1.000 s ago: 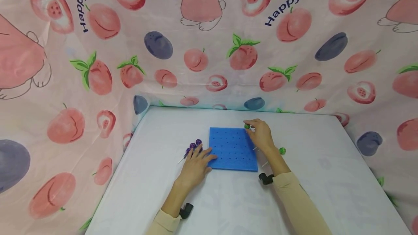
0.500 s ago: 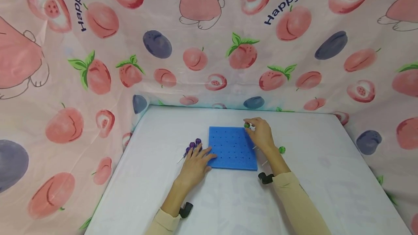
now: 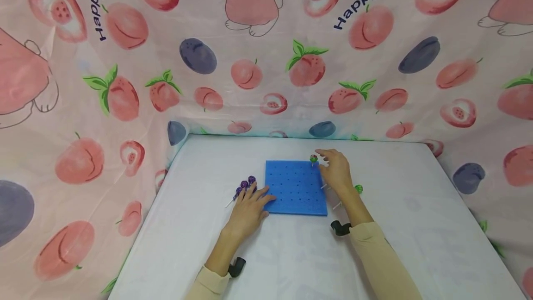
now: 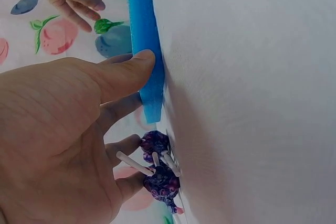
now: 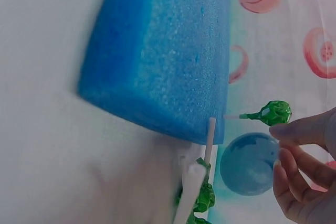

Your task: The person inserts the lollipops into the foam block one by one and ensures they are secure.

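A blue foam board (image 3: 293,191) with rows of small holes lies on the white table. At its far right corner a green-wrapped lollipop (image 3: 314,158) stands upright, its stick in the board. My right hand (image 3: 336,172) is just right of that lollipop, thumb and fingers parted; in the right wrist view its fingertips are close to the green head (image 5: 276,113). With fingers spread, my left hand (image 3: 246,212) rests against the board's left side, the thumb (image 4: 142,59) on its edge. Its other fingers lie by several purple-wrapped lollipops (image 3: 244,184), touching or nearly so.
More green lollipops (image 5: 203,198) lie right of the board, partly hidden by the right arm; one green head (image 3: 358,189) shows beyond the forearm. A fruit-printed cloth (image 3: 250,73) hangs behind and beside the white table (image 3: 395,240).
My right hand has let go of the green lollipop and drawn slightly right, leaving it upright in the board. The left hand keeps its place. The head view has shifted a little.
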